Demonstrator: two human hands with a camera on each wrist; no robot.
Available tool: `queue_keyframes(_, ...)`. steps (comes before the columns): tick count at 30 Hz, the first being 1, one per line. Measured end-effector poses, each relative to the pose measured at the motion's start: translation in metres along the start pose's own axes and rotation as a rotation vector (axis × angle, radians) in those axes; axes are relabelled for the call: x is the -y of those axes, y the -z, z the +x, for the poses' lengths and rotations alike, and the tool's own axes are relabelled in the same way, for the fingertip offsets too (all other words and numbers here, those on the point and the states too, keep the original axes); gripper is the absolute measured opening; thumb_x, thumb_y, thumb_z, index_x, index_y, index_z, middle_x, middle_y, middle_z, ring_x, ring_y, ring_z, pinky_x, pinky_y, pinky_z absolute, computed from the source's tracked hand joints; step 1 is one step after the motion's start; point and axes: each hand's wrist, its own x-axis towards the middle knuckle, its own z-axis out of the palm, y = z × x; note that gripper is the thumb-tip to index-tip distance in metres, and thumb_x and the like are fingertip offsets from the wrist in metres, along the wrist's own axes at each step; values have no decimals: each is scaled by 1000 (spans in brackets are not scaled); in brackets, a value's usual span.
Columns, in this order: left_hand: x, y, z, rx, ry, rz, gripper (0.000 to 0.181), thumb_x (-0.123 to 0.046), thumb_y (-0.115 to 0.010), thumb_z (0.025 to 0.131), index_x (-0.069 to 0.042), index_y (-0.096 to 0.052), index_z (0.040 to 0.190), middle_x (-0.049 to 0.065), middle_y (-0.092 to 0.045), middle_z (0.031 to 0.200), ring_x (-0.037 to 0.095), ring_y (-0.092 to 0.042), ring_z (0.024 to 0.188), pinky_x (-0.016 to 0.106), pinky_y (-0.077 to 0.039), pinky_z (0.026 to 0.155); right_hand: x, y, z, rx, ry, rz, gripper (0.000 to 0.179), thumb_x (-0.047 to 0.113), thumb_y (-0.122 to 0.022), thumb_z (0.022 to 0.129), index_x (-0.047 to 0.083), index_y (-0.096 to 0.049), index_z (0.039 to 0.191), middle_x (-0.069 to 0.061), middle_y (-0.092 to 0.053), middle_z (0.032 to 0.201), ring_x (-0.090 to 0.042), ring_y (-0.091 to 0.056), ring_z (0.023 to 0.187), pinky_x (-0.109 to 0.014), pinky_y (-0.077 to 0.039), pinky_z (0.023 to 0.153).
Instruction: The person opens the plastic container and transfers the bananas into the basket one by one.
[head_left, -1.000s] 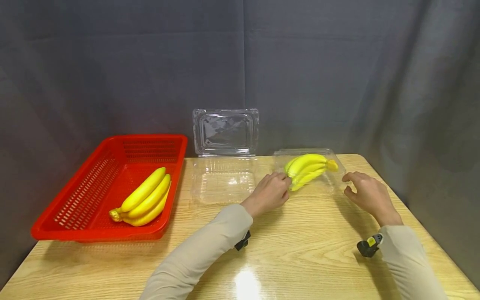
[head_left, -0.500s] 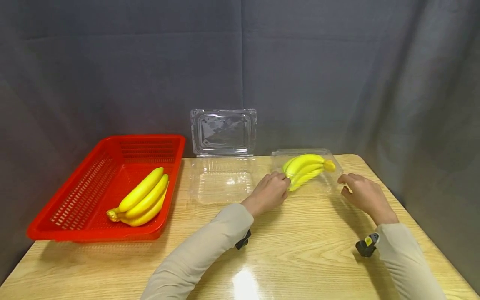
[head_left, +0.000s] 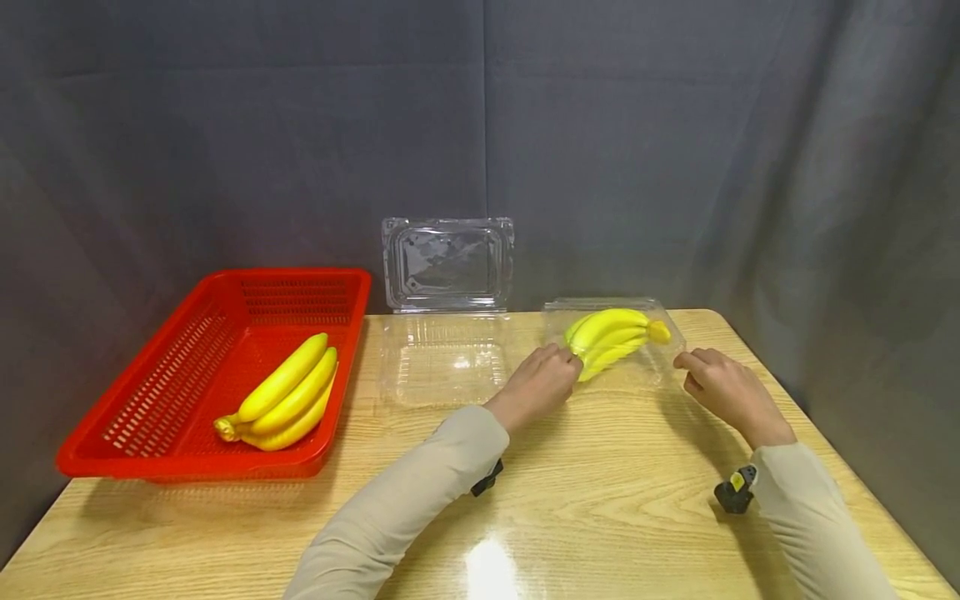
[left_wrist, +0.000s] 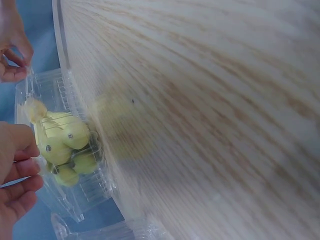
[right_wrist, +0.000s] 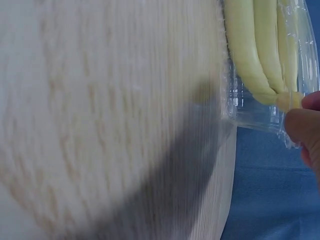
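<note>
A clear plastic clamshell container (head_left: 660, 367) with a bunch of bananas (head_left: 611, 337) inside sits at the back right of the table, its lid down over the fruit. My left hand (head_left: 542, 379) pinches its front left edge with curled fingers; the left wrist view shows those fingers (left_wrist: 25, 187) at the rim beside the banana tips. At the front right corner, my right hand (head_left: 727, 392) pinches the rim between thumb and index finger. In the right wrist view, this right hand (right_wrist: 306, 132) grips the corner close to the banana stem.
A second clear clamshell (head_left: 447, 362) stands open to the left, its lid upright against the grey curtain (head_left: 600, 150). Further left is a red plastic basket (head_left: 187, 471) holding another banana bunch (head_left: 288, 396). The wooden table (head_left: 600, 517) ends at the right.
The thumb and index finger of my right hand have come together on the container's corner. My left hand stays at the front left edge, and the container and bananas hold their place.
</note>
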Motion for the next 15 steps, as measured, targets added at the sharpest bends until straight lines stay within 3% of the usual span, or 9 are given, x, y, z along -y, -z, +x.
queue_keyframes(15,0,3,3,37,-46,53,10,-4,-64,91,-9,-71,96,3,-67,87,14,-57,75,23,-46,65,-4,1,1,2,176,-44,17,-3,-52,79,0,-62,92,-9,-62,80,-25,-60,67,-39,-49,51)
